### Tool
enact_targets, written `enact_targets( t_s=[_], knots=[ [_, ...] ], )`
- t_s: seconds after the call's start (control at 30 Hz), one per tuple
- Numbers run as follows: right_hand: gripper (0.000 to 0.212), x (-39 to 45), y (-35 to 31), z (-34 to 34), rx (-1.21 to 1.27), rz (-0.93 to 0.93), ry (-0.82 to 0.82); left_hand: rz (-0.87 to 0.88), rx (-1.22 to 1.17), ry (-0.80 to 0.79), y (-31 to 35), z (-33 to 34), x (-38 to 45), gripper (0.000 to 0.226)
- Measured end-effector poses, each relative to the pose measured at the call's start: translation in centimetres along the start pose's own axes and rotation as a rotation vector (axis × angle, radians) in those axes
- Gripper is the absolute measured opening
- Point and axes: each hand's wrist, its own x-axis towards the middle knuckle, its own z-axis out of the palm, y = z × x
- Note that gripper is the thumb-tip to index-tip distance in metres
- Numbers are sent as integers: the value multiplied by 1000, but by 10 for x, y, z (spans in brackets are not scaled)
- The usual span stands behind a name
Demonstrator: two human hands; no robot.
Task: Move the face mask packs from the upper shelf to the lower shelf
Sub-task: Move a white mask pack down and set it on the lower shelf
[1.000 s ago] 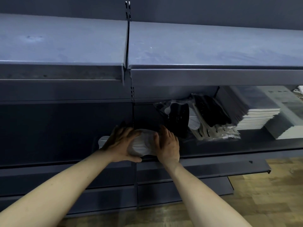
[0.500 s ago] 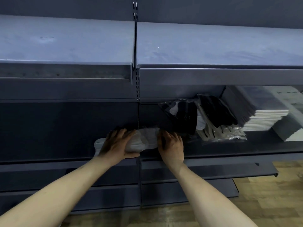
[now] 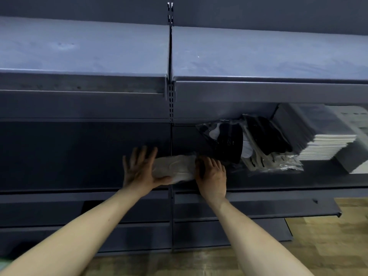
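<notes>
dark lower shelf (image 3: 298, 182), white mask pack (image 3: 175, 168) between open left hand (image 3: 139, 172), curled right hand (image 3: 213, 176) grip

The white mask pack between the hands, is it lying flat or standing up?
Lying flat. The white mask pack stretches sideways along the lower shelf, left hand and right hand at its ends.

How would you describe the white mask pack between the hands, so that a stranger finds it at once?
Look at the lower shelf, just right of the slotted post. The white pack lies there flat between the left hand and right hand. Unlike the black packs leaning to its right, it is pale and lies down.
</notes>
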Motion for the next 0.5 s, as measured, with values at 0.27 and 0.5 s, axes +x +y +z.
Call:
enact_targets(
  t_s=[0.27, 0.5],
  knots=[
    [38, -1, -2, -2, -15, -92, -29, -71, -84, -86, 37, -8, -4, 133],
    [43, 1, -1, 2, -44, 72, -12, -2, -252, -146, 5, -11, 4, 127]
  ],
)
